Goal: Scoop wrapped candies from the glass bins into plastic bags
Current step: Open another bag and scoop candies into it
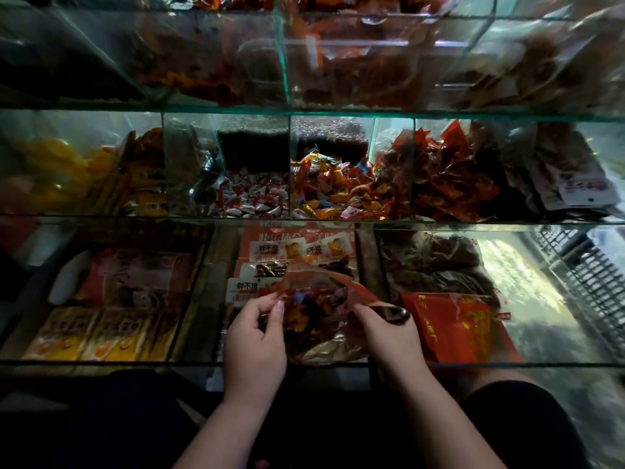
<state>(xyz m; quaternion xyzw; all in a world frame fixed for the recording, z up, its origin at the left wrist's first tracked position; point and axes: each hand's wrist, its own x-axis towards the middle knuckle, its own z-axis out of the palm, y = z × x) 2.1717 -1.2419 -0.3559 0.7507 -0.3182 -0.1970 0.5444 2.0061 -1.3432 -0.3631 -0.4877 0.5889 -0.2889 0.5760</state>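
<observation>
The top shelf of bins (304, 55) across the upper part of the frame is strongly blurred, so its orange and brown contents cannot be named. The yellow items (57, 170) at the middle left are also out of focus. The plastic bag (324, 313) at the lower centre hides the packets under it. Both forearms are cut by the bottom edge. The grey basket (588, 282) is cut by the right edge.

Landmark: plastic bag (318, 309), held over middle front bin (216, 299). Left hand (255, 336) at bag's left edge, right hand (385, 333) at right edge. Wrapped candies (333, 187) in bin directly behind bag. Flat packets (101, 333) in bin left of bag. Pouch (463, 330) just right of bag. Basket (581, 279) far right.
</observation>
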